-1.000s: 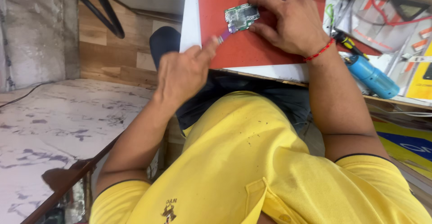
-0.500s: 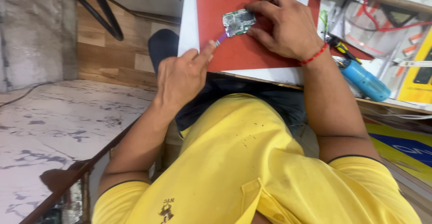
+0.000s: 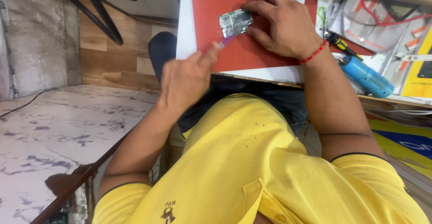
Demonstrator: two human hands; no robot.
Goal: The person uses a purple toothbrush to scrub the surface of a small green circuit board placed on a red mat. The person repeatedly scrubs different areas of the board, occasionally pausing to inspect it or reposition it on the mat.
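1. Closest to the camera, a yellow polo shirt (image 3: pixel 252 170) fills the lower frame, both forearms reaching up and away from it.
2. Left hand (image 3: pixel 186 78) next: fingers curled together, pinching a thin purple-tipped tool (image 3: pixel 223 44) that pokes out past the fingertips. The view is blurred here, so exactly which fingers clamp it is hard to call.
3. The tool's tip sits just below the small grey-green rectangular circuit board (image 3: pixel 235 23), near its lower edge; touching or just short, I cannot tell.
4. The board lies flat on the red rubber work mat (image 3: pixel 270 55), itself on a white tabletop (image 3: pixel 185 26).
5. Right hand (image 3: pixel 285 26), red thread bracelet (image 3: pixel 313 53) at the wrist, rests on the mat with fingers spread; fingertips press the board's right side and top corner, pinning it rather than lifting it.
6. Farther right, a blue cylindrical tool (image 3: pixel 365 76) and a yellow-handled screwdriver (image 3: pixel 338 42) lie among papers.
7. Beyond, on the left, wooden panelling (image 3: pixel 114 57) and black cables (image 3: pixel 101 12).
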